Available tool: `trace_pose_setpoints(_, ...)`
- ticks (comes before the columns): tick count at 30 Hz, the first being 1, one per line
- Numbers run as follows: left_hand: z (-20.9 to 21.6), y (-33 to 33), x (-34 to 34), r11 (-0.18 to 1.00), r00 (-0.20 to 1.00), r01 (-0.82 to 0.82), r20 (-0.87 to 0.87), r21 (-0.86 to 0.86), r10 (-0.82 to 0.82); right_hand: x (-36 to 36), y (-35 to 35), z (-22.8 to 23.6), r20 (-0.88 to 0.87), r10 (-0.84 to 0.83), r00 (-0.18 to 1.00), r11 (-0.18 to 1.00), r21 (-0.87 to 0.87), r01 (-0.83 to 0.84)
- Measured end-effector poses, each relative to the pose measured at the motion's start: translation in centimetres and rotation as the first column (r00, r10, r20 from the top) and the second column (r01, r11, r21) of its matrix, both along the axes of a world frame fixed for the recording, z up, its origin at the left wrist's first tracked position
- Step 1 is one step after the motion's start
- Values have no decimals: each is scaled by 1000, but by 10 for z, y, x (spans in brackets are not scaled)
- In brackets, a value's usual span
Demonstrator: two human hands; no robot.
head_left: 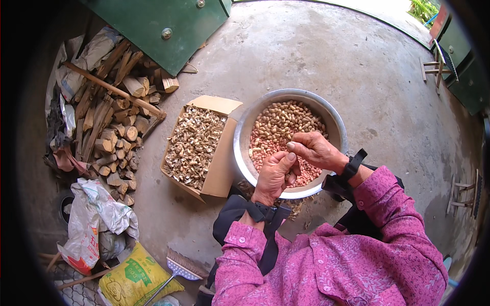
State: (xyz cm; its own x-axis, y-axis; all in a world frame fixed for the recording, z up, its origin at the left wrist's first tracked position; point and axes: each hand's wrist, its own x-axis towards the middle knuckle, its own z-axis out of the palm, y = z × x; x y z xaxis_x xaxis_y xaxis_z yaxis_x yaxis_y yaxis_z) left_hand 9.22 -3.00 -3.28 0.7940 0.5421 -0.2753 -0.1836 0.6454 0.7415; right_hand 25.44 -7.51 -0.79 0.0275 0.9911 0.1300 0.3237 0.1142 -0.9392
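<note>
"What's nearest?"
"Loose shells (296,208) on the floor, by the near rim of the metal basin (341,133)."
"And the hands?"
"Above the basin. The left hand (273,176) and right hand (316,150) have bent fingers, tips meeting. I can't tell whether they grip anything."
"Underneath?"
"Pink kernels (309,174). Any shell bits dropped from there could mix in."
"To the left?"
"A cardboard box (220,160) of broken shells (196,145), very full. A bump from the left arm might spill some."
"Farther off?"
"Unshelled peanuts (291,116), in the basin's far part. With no divider visible, they could slide onto the kernels."
</note>
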Motion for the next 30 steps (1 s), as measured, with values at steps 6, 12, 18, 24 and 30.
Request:
trace_pose_setpoints(6, -5, -6, 0, 994, 995, -104, -19, -41, 103, -8, 2, -7, 75, -75, 994, 990, 127, 65)
trace_pose_setpoints(12, -2, -8, 7, 982, 985, -173, -14, -75, 172, -13, 3, -10, 159, -186, 970, 971, 180, 157)
trace_pose_setpoints(18, 0, -9, 12, 965, 976, -207, 35, -163, 216, -12, 2, -10, 8, -257, 966, 966, -32, 257)
trace_pose_setpoints(24, 6, -5, 8, 973, 985, -155, 45, -174, 165, -5, 5, -15, -539, -321, 779, 922, -365, 128)
trace_pose_setpoints(30, -2, 1, 2, 956, 985, -174, -26, -237, 172, 4, 6, -4, -832, -302, 465, 926, -373, -67)
